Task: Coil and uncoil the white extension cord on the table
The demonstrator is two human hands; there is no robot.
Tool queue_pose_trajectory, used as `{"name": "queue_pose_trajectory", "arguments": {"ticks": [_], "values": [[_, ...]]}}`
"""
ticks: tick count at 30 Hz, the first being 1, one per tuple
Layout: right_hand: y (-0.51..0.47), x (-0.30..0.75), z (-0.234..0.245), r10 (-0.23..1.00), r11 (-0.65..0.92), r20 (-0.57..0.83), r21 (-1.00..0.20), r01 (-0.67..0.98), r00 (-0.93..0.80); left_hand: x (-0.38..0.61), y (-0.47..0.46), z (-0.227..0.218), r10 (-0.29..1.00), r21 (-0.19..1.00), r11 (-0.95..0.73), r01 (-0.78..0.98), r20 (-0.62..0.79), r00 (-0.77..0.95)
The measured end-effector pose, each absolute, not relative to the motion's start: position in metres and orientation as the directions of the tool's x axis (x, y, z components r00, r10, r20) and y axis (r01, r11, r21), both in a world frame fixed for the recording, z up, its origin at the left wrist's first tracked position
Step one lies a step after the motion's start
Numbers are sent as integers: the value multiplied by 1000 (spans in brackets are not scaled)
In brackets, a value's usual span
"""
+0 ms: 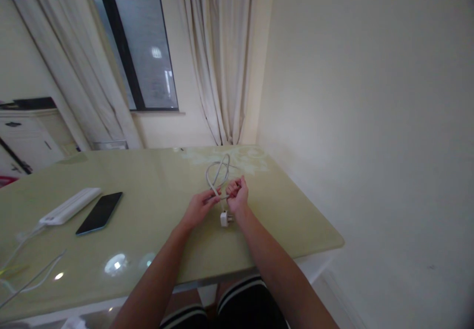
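Both my hands are on a thin white charging cable (208, 175) over the middle of the table. Its loops rise and spread just beyond my fingers. My left hand (200, 206) pinches the cable between thumb and fingers. Close beside it, my right hand (238, 194) is curled closed around another stretch of the same cable. A white plug (224, 219) with metal prongs pointing right hangs or lies just below my hands; I cannot tell which. The cable runs up from it between my hands.
The glossy pale-green table (155, 171) meets a bare wall on the right. To the left lie a white power strip (70, 206), a dark phone (99, 213) and loose white cords (40, 274). Behind are curtains (222, 62), a window (144, 37) and a white cabinet (29, 136).
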State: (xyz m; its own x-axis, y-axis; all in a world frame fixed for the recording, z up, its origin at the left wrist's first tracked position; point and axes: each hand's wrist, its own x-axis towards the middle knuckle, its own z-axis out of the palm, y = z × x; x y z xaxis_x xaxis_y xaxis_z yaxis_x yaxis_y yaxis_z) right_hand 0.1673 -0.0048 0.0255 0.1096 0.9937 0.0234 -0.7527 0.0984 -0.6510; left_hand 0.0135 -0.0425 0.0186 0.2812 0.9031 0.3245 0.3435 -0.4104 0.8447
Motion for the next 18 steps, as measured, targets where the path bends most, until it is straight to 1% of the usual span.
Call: {"name": "queue_pose_trajectory", "arguments": {"ticks": [2,3,4,5,7,9,11,12,14,15,16,18], "values": [[-4,160,17,998,58,19,-694,-717,62,16,-45,22,871,666,-491,561,371,321],[-3,156,13,999,33,19,-718,-695,29,17,-46,24,867,586,-496,640,377,326],[-1,154,11,1000,12,18,-746,-666,-2,18,-48,25,873,533,-478,698,375,312],[0,152,8,1000,0,17,-779,-628,-21,18,-48,26,886,507,-446,738,367,284],[2,151,4,999,9,24,-865,-501,-24,15,-49,26,916,496,-367,787,342,211],[2,153,1,998,28,43,-950,-310,-43,10,-48,26,927,489,-301,819,350,132],[0,154,0,986,25,49,-989,-149,-158,3,-46,24,918,482,-267,835,390,69],[-1,155,0,970,17,42,-994,-106,-241,0,-45,23,913,482,-251,839,407,39],[-4,158,1,923,6,37,-997,-80,-382,-6,-43,21,901,486,-216,847,433,-18],[-5,160,2,905,10,46,-996,-87,-423,-9,-42,20,894,483,-200,853,447,-44],[-6,162,3,896,21,61,-995,-94,-440,-11,-42,19,884,472,-192,860,464,-57],[-5,166,3,894,69,101,-994,-87,-438,-14,-42,19,867,425,-223,877,499,-21]]}}
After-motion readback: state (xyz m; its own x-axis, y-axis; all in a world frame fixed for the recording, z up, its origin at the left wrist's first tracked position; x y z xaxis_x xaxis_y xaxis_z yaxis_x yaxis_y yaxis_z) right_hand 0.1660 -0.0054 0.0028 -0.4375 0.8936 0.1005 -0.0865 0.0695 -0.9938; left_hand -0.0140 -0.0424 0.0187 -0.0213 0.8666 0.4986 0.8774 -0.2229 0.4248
